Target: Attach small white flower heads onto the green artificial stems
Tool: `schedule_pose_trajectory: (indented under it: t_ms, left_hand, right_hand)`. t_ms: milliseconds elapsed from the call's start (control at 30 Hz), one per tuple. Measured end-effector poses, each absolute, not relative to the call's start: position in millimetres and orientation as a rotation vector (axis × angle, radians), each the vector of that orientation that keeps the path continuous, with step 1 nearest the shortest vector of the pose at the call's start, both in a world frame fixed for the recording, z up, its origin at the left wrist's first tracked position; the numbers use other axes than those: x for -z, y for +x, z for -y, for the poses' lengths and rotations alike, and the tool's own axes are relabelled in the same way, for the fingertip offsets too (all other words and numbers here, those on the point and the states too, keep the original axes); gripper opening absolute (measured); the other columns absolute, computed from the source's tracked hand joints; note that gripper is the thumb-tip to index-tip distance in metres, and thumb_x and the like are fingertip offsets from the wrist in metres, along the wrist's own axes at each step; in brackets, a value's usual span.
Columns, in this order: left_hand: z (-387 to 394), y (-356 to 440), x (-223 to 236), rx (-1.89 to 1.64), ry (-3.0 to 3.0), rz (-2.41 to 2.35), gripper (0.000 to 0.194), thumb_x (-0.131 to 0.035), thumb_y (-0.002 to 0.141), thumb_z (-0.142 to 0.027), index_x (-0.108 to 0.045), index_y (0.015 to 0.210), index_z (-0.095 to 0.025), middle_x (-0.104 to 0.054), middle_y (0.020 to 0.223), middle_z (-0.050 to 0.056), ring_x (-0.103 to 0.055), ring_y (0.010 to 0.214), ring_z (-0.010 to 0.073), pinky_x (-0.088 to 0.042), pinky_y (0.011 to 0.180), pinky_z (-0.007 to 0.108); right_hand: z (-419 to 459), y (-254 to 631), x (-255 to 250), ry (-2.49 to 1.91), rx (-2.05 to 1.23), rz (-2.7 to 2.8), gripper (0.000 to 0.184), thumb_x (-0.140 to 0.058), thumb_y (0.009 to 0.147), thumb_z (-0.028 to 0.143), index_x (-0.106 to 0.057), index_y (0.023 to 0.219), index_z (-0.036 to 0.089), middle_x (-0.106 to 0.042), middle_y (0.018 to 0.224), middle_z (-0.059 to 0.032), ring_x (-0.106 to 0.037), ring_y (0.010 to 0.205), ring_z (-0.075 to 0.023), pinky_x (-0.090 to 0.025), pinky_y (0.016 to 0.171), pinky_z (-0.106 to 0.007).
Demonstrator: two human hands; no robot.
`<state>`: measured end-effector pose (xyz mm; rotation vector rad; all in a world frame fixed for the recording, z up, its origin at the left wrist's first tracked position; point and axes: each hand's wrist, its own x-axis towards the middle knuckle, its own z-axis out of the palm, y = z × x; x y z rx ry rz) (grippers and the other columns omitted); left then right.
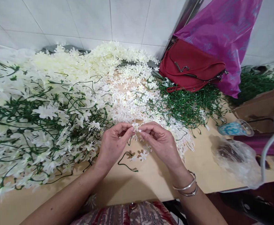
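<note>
Between my two hands, above the table, is a small white artificial flower (pixel 135 126). My left hand (pixel 115 140) pinches it from one side with thumb and forefinger. From the other side, the thumb and forefinger of my right hand (pixel 159 140) pinch it too. Below the fingers, a thin green stem (pixel 125 162) hangs or lies over the tabletop, and whether it joins the held flower I cannot tell. Loose white blossoms (pixel 143 154) rest on the table just under my right hand. Silver bangles circle my right wrist.
White flowers on green stems (pixel 45 125) heap up at left. Cream blossoms (pixel 99 59) lie along the tiled wall. Green stems (pixel 188 106) sit below a red bag (pixel 190 65) and purple plastic bag (pixel 223 37). At right are a tipped cup (pixel 235 128) and clear plastic bag (pixel 237 159).
</note>
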<state>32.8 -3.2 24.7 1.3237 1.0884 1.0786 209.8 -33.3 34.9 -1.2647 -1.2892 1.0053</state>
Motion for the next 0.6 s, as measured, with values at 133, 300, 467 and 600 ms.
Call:
schedule_pose_trajectory:
  t_ms: [133,300,467,600]
  left_hand:
    - [5.0,32.9,-25.5,-1.08,1.35,-1.095,0.016,-0.073,0.093,-0.034,-0.076,0.095,-0.019,-0.08,0.086,0.003,-0.075,0.079,0.0169,-0.06,0.074,0.027]
    - [6.7,29.6,-26.6,-1.118,1.652,-1.116,0.008,-0.07,0.095,-0.027,-0.077,0.096,-0.021,-0.081,0.089,0.002,-0.074,0.079,0.0166,-0.059,0.073,0.028]
    - [5.6,27.9,-22.9,-1.147,1.802,-1.087,0.009,-0.069,0.097,-0.024,-0.077,0.099,-0.025,-0.082,0.094,0.001,-0.074,0.08,0.016,-0.059,0.074,0.03]
    - [5.2,30.6,-21.0,-1.103,1.586,-1.061,0.01,-0.071,0.096,-0.029,-0.078,0.099,-0.023,-0.081,0.092,0.002,-0.074,0.081,0.0161,-0.06,0.074,0.029]
  right_hand:
    - [35.3,201.6,-34.8,-1.333,-0.94,1.278,0.011,-0.076,0.087,0.023,-0.075,0.098,0.025,-0.069,0.084,-0.0005,-0.062,0.078,-0.0154,-0.051,0.076,-0.033]
    - [32.7,198.9,-34.8,-1.35,-1.086,1.091,0.027,-0.081,0.08,0.028,-0.062,0.099,0.024,-0.065,0.072,0.0043,-0.059,0.065,-0.013,-0.049,0.064,-0.028]
    - [28.8,203.3,-33.6,-1.329,-1.206,1.043,0.039,-0.081,0.079,0.031,-0.067,0.115,0.023,-0.065,0.074,0.0042,-0.057,0.064,-0.0124,-0.048,0.061,-0.028]
    - [28.5,202.5,-30.9,-1.289,-1.254,1.057,0.032,-0.081,0.081,0.033,-0.074,0.111,0.024,-0.069,0.076,0.0022,-0.057,0.065,-0.0124,-0.047,0.06,-0.028]
